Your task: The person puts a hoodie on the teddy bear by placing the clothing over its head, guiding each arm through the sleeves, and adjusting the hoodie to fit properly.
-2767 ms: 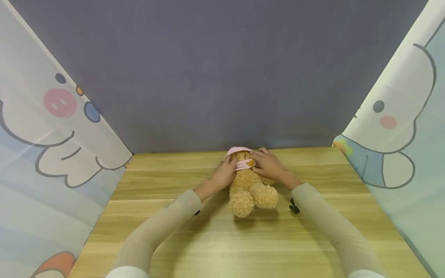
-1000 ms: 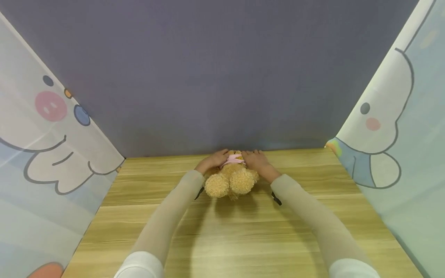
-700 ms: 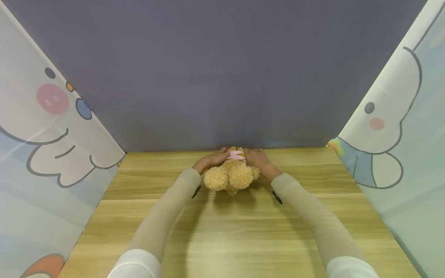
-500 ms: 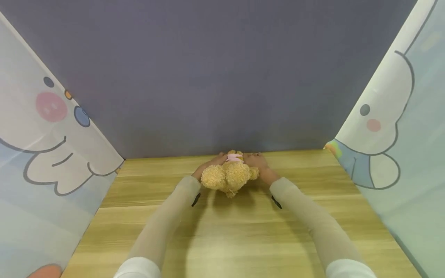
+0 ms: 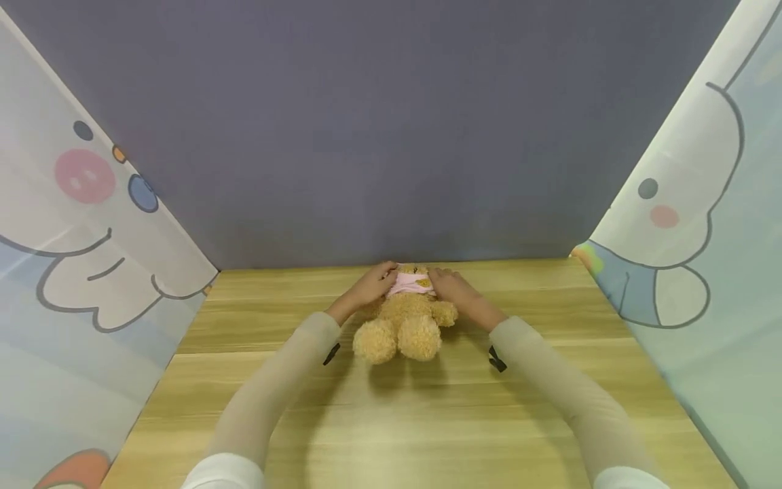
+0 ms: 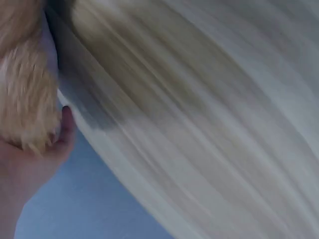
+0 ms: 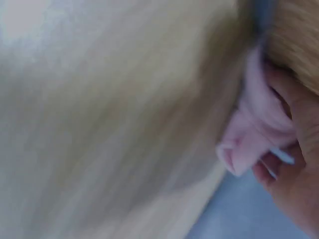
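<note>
A fuzzy tan teddy bear (image 5: pixel 403 309) lies near the back edge of the wooden table, legs toward me. Pink clothing (image 5: pixel 411 283) with a yellow patch is bunched about its neck and lower head. At the head's left side, my left hand (image 5: pixel 371 286) holds the bear; the left wrist view has its fingers (image 6: pixel 65 134) curled round tan fur. My right hand (image 5: pixel 455 288) is on the other side. In the right wrist view, its thumb and fingers grip the pink cloth (image 7: pixel 256 122). The top of the bear's head is mostly hidden.
The wood-grain table (image 5: pixel 391 421) ends at a dark grey upright panel (image 5: pixel 391 136) just behind the bear. Cartoon-printed curtains (image 5: pixel 79 272) hang at the left and right. Dark straps (image 5: pixel 497 358) show under both wrists.
The bear's raised legs have dropped toward me, showing its belly. Earlier, pink cloth framed the top of its head too; now it shows lower down. Both wrists have shifted slightly outward.
</note>
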